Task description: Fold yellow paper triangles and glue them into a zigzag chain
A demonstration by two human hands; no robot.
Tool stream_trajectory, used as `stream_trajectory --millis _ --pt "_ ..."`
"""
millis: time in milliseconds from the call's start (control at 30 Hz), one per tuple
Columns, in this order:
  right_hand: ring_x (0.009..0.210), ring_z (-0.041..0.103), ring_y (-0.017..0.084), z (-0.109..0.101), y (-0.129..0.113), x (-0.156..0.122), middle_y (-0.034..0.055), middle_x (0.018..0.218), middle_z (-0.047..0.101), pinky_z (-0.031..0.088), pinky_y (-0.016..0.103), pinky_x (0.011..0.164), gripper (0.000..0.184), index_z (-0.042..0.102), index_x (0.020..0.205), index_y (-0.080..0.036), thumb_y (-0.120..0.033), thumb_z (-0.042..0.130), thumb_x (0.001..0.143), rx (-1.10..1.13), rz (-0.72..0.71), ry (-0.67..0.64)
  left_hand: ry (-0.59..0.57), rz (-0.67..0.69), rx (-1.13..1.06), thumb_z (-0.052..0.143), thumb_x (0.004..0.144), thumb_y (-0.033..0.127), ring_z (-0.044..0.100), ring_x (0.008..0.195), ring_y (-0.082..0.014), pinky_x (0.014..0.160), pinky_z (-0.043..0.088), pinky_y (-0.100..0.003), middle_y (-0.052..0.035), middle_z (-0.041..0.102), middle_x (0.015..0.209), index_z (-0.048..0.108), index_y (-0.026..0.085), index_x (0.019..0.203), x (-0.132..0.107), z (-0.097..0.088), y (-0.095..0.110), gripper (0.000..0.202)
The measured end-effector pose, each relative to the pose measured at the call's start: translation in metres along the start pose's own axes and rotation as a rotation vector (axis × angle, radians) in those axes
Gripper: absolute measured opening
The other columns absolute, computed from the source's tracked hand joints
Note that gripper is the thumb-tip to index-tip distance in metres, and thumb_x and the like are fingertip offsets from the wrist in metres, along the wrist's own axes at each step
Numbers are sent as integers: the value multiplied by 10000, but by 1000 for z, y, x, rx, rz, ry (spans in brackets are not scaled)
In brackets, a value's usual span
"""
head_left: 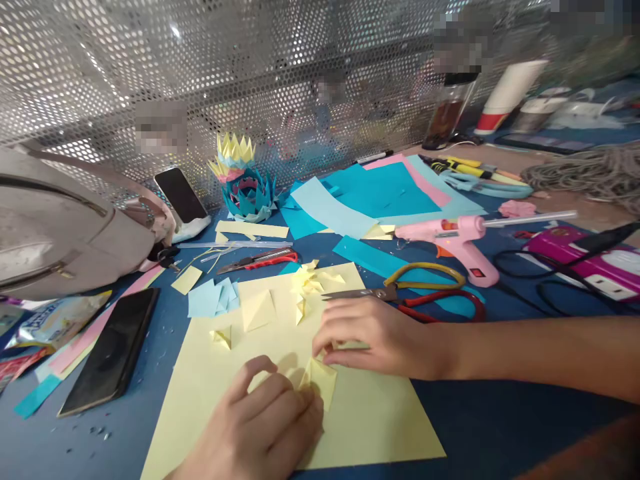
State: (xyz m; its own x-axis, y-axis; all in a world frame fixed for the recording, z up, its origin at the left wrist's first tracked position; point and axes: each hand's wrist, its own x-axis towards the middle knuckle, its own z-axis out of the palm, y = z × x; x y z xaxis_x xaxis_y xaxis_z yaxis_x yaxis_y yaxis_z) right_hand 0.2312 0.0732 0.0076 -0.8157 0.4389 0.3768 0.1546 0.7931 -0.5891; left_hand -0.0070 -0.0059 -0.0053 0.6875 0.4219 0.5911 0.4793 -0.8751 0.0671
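My left hand and my right hand meet over a small folded yellow paper piece that lies on a large yellow sheet. Both hands have their fingers curled and pressed onto the piece, pinching its edges. Other small folded yellow pieces lie further back on the sheet, with a cluster of them near its far edge. A paper flower of teal, pink and yellow points stands at the back.
Scissors with red and yellow handles lie right of my hand, a pink glue gun behind them. A red-handled cutter, blue paper sheets, a dark phone, a grey bag and a perforated metal wall surround the area.
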Motion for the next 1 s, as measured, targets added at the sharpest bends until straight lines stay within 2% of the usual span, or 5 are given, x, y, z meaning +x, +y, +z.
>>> stream_trajectory --millis 133,267,500,800,1000 --pt "825 585 142 4 2 2 -12 840 658 395 244 733 180 679 920 -187 -353 745 895 -3 171 -42 -3 85 5 504 1008 95 615 672 -128 822 422 -348 -17 735 782 698 118 961 4 -3 -3 201" --pt "811 566 135 8 1 2 -35 818 630 364 244 698 216 666 873 -196 -379 780 859 -13 201 -73 -24 -179 -151 526 1004 157 536 638 -141 749 413 -328 17 657 703 630 186 903 9 -5 -4 148" --pt "776 535 130 10 -7 0 -42 820 587 332 250 676 254 628 880 -190 -346 820 820 -61 246 -71 -319 -577 -277 646 909 205 605 824 -200 755 416 -336 6 645 921 566 246 962 13 -6 -9 105" --pt "760 535 130 14 -11 -6 -51 779 580 321 262 683 262 634 846 -198 -347 842 787 -48 250 -59 -352 -649 -320 630 897 188 608 848 -214 772 409 -349 2 657 952 575 261 1022 14 -6 -4 155" --pt "760 557 127 14 -9 -4 -36 766 636 370 252 686 174 660 829 -182 -311 770 868 1 139 -42 -331 -582 -345 617 907 173 590 747 -171 734 408 -317 28 643 807 580 236 849 14 -6 -6 94"
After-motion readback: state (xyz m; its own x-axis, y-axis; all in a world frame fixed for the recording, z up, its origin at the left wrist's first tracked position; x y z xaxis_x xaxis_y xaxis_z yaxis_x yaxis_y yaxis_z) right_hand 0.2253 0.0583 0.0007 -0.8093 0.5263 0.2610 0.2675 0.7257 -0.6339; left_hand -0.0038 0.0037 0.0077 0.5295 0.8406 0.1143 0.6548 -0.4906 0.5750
